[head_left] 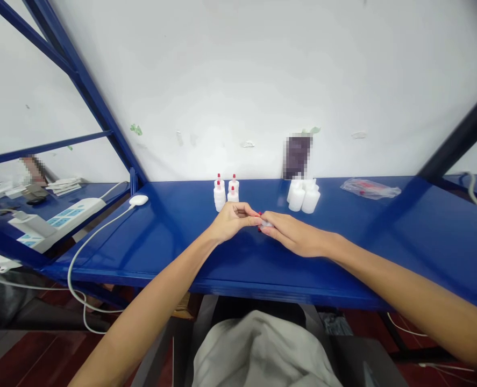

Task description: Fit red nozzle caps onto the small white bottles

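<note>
My left hand (233, 219) and my right hand (292, 235) meet over the middle of the blue table (173, 236). Their fingertips pinch together on a small white piece with a red part (263, 222); it is too small to name. The left fingers are curled, the right fingers are pressed together around it. Just behind the left hand stand three small white bottles with red caps (225, 192). Behind the right hand is a group of capless white bottles (304, 196).
A clear plastic bag with red parts (369, 188) lies at the back right. A white cable and puck (138, 200) run off the table's left edge. A white power strip (63, 220) sits on the neighbouring bench. Blue frame struts (85, 86) rise left and right.
</note>
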`<state>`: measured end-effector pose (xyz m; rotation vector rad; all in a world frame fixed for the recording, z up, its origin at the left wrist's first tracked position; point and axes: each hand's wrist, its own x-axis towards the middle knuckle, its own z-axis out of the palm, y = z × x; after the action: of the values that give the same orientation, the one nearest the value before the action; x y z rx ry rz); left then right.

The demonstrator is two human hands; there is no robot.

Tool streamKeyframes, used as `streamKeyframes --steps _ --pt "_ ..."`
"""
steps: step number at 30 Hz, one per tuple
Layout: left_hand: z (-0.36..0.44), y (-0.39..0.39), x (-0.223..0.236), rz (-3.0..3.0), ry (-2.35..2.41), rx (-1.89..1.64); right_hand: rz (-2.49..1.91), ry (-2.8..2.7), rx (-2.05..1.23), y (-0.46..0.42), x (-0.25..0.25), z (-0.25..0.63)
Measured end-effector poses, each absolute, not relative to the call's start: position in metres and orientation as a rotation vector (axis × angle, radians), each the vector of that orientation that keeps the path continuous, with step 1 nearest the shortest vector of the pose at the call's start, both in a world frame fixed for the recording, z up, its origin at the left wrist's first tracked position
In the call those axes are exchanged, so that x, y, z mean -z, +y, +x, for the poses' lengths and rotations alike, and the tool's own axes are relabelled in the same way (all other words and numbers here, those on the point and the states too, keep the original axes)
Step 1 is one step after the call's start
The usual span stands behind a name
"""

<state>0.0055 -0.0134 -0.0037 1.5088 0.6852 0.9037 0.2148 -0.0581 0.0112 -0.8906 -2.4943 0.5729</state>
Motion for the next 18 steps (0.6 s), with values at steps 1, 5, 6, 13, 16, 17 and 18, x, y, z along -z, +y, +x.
streamKeyframes --steps 1,5,6,13,16,17,18 --pt "0.005 -0.012 0.003 1.528 0.686 -0.894 -0.872 -2.481 -0.605 -0.056 -0.012 0.216" --pt "0.000 -0.003 -0.010 1.690 0.788 -1.086 -1.014 -2.350 -0.490 -0.045 -0.021 0.227" --pt "-0.004 0.000 -0.016 1.736 0.857 -1.200 -1.104 -2.299 -0.350 -0.043 -0.025 0.232" --pt "-0.026 0.016 -0.058 2.217 1.314 -1.332 -1.778 -1.831 0.368 -0.034 -0.048 0.267" --pt "-0.031 0.022 -0.061 2.319 1.393 -1.232 -1.934 -1.762 0.457 -0.033 -0.052 0.278" --pt "-0.032 0.024 -0.060 2.330 1.404 -1.203 -1.978 -1.771 0.481 -0.032 -0.052 0.281" --pt "-0.032 0.025 -0.059 2.338 1.411 -1.181 -2.009 -1.799 0.496 -0.031 -0.052 0.284"
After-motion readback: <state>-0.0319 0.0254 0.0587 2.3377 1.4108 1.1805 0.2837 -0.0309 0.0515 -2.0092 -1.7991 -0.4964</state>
